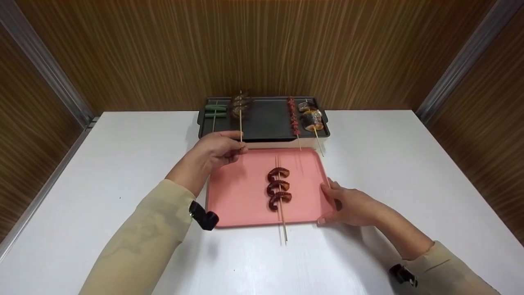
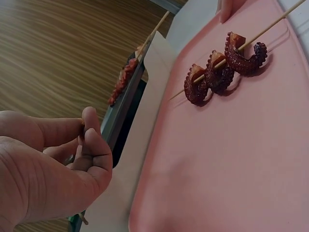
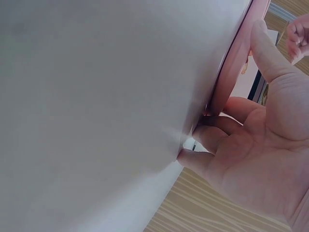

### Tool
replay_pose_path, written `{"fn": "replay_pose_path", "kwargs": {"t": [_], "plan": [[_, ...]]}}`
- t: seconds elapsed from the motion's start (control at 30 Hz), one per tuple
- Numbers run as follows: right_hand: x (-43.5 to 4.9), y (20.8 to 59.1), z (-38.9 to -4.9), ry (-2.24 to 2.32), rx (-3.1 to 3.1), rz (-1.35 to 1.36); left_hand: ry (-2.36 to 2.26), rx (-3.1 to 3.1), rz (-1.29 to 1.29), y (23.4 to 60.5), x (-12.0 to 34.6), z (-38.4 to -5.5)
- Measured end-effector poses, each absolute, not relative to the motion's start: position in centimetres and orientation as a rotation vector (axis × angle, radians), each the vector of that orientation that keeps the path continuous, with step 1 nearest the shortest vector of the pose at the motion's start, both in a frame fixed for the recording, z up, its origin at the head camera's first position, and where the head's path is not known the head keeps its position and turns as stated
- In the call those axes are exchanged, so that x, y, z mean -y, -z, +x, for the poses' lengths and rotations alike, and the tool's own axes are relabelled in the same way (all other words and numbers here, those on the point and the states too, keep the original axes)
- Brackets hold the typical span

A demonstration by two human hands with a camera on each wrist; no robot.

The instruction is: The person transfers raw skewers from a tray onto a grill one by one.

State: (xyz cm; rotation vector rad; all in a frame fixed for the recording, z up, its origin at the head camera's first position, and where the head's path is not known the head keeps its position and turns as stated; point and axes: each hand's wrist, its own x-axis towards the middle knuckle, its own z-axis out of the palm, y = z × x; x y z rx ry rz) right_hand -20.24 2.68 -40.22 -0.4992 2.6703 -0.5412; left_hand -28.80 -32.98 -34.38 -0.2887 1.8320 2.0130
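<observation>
In the head view my left hand [image 1: 223, 149] pinches the lower end of a wooden skewer [image 1: 240, 123]. Its brownish pieces are blurred and lie over the left part of a black grill pan [image 1: 266, 119]; contact with the pan cannot be told. My right hand [image 1: 350, 205] grips the right edge of a pink tray [image 1: 241, 196] near its front corner, thumb on the rim and fingers along the side. On that tray rests a skewer of several curled octopus pieces [image 1: 279, 186], its stick poking past the front rim. The left wrist view shows the pinching fingers [image 2: 96, 150] close up.
On the pan's left lies a skewer of green vegetable pieces [image 1: 215, 111]. Along its right side are a red-piece skewer [image 1: 293, 119] and a fish-chunk skewer [image 1: 312, 119], sticks overhanging the front. A white table [image 1: 135, 164] carries everything, with a wood-grain wall [image 1: 262, 49] behind.
</observation>
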Motion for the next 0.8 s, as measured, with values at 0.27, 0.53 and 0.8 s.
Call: {"fn": "replay_pose_path", "kwargs": {"t": [0.27, 0.53, 0.8], "plan": [[-2.6, 40.3, -20.3, 0.538, -2.668, -0.492, -1.989, -1.835, -0.288, 35.0, 32.9, -29.2], [-2.5, 40.1, -20.2, 0.525, -2.672, -0.503, -1.959, -1.864, -0.296, 35.2, 32.9, -29.1], [-2.6, 40.2, -20.2, 0.534, -2.668, -0.491, -1.94, -1.886, -0.35, 35.5, 32.8, -29.1]]}}
